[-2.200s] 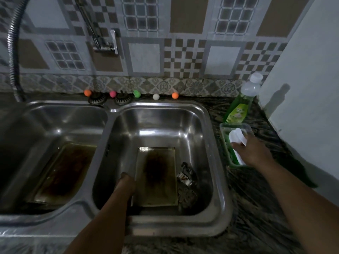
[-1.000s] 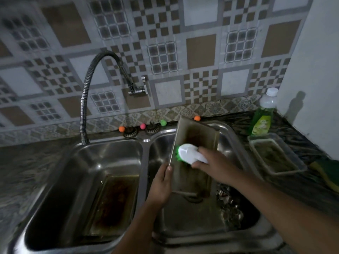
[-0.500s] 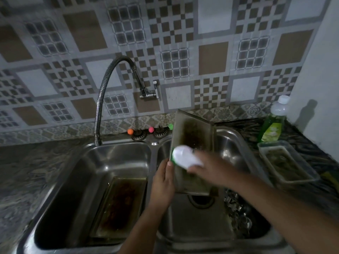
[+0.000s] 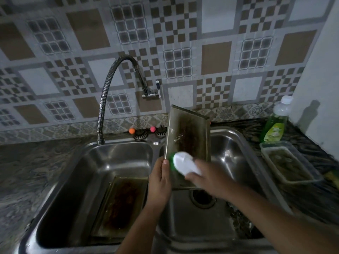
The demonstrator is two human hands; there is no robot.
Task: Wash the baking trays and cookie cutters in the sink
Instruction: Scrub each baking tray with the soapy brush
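Gripping tilted tray [image 4: 189,136] w/ left hand [image 4: 159,178], right hand [image 4: 207,178] pressing brush [image 4: 185,165].

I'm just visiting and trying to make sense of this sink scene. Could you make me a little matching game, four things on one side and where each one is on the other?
Things:
1. scrub brush
2. upright baking tray
3. second baking tray
4. soap bottle

Places:
A. lying flat in the left basin
B. standing on the counter by the wall, right of the sink
C. gripped in the right hand
D. held up over the right basin by the left hand

Pairs: 1-C, 2-D, 3-A, 4-B
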